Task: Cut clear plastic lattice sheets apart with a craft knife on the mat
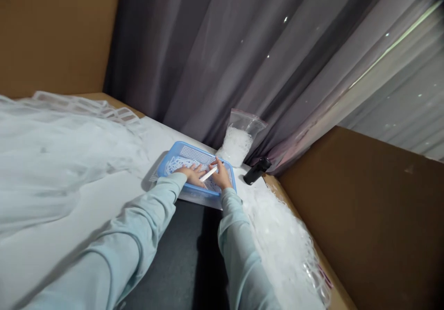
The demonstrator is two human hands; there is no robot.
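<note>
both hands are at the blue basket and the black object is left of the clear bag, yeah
Wrong side: the head view shows the black object right of the clear bag. Left hand and right hand are at the blue basket.

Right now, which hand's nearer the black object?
Right. The right hand is at the right end of the blue basket, left of the black object; the left hand is farther left, over the basket.

Basket [196,153]: blue, walls in a fine grid
Stick [208,173], over the basket: plain white
Bag [255,124], behind the basket: clear, pinkish top edge, white contents [236,144]
Cylinder [255,172], right of the basket: black
Sleeves [135,227], before the basket: plain pale blue
Curtain [194,51], beyond the basket: grey-purple, scattered bright specks
Tabletop [104,203], under the basket: white
</note>
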